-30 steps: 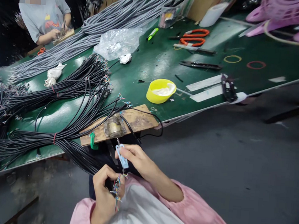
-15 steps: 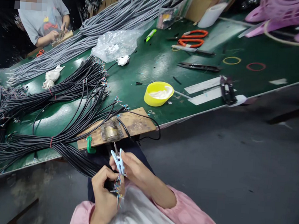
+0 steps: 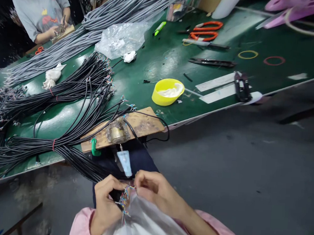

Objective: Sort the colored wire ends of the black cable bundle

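Note:
My left hand point(image 3: 109, 202) is closed around a bunch of black cables, whose stripped ends point(image 3: 124, 201) show thin coloured wires beside the thumb. Close on its right, my right hand point(image 3: 158, 192) has its fingers pinched at the tip of one of these wires; how firmly it holds it is hard to see. A light blue clip point(image 3: 125, 163) hangs just beyond both hands, below a round metal piece point(image 3: 117, 133) fixed on a wooden board point(image 3: 148, 123). A green clamp point(image 3: 94, 147) sits at the board's left end.
Bundled black cables point(image 3: 70, 139) cover the table's left side, with grey cables point(image 3: 99, 26) behind. A yellow bowl point(image 3: 162, 100) holds white material. Orange-handled scissors point(image 3: 204, 35), black snips point(image 3: 212, 62) and a black tool point(image 3: 242, 87) lie farther right. Another person point(image 3: 43, 10) works at the far left.
My right hand has let go of the light blue clip and moved right and down to the wire ends. The clip now hangs by itself. My left hand has barely moved.

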{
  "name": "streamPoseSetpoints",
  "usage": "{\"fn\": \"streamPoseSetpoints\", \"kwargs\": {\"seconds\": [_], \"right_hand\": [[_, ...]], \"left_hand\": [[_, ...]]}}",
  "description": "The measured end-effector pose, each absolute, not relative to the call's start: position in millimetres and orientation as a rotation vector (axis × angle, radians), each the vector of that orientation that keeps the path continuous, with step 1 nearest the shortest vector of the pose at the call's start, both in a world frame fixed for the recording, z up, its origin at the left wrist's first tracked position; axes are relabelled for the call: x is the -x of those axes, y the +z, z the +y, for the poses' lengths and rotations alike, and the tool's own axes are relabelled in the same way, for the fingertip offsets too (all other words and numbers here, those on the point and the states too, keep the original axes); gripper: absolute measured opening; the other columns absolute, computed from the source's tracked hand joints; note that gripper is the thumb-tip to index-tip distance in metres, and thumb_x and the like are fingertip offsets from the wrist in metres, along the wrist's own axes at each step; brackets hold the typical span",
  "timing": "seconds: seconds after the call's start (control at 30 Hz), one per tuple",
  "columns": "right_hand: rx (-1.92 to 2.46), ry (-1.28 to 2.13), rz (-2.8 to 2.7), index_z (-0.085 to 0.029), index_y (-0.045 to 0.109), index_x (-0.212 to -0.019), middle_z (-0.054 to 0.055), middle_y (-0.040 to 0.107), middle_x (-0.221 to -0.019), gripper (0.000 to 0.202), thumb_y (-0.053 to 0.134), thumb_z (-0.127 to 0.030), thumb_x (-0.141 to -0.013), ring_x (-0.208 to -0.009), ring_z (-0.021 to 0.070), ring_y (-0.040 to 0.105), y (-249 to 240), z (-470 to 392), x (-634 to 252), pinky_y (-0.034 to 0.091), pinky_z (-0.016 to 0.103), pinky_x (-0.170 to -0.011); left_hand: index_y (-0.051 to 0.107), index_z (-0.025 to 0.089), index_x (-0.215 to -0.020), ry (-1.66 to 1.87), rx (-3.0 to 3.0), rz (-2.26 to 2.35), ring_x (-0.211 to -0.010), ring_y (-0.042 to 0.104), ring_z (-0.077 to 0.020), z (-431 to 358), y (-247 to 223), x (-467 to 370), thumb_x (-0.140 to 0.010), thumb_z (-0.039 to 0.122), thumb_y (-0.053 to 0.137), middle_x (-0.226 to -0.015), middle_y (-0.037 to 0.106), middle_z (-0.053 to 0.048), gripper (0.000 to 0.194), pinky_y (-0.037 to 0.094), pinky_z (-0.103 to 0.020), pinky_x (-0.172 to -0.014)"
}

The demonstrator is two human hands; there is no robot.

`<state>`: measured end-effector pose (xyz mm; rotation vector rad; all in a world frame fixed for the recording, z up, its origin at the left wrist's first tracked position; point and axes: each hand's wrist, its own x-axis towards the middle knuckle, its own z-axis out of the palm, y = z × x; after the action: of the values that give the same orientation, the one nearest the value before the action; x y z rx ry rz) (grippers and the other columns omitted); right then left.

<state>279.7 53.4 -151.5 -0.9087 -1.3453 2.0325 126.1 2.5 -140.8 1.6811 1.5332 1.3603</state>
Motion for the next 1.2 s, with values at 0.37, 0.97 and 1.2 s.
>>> {"fn": "streamPoseSetpoints", "kwargs": {"seconds": [0.37,0.97,1.2], "right_hand": [[0.956,1.400,-1.726,-0.014,0.059,-0.069,0.001,0.049,-0.060,0.015,0.051,-0.018,-0.081,-0.054,0.0104,0.044,-142.5,50.9,-288.3,0.036,0.022,-0.050],[0.715,1.178,-1.734,-0.015,0.065,-0.088,0.005,0.062,-0.075,0.010,0.056,-0.011,-0.084,-0.069,0.0127,0.057,-139.1,43.1,-279.9,0.047,0.022,-0.061],[0.576,1.527,-1.526,-0.016,0.066,-0.099,0.005,0.060,-0.080,0.018,0.050,-0.024,-0.094,-0.071,0.0104,0.055,-145.6,44.5,-279.5,0.046,0.020,-0.063]], "left_hand": [[0.073,0.017,-0.083,1.244,-1.749,1.413,-0.061,0.060,-0.0103,1.4,-138.6,-112.5,-0.081,0.027,0.068,-0.070,0.063,-0.004,0.011,0.048,-0.017,-0.055],[0.061,0.017,-0.076,1.156,-1.857,1.483,-0.050,0.054,-0.0083,-8.1,-134.1,-114.6,-0.080,0.016,0.061,-0.060,0.060,0.002,0.005,0.035,-0.018,-0.049],[0.062,0.018,-0.075,1.078,-1.907,1.475,-0.052,0.054,-0.0077,-11.7,-128.8,-109.6,-0.081,0.012,0.047,-0.062,0.060,0.002,0.017,0.034,-0.019,-0.050]]}}
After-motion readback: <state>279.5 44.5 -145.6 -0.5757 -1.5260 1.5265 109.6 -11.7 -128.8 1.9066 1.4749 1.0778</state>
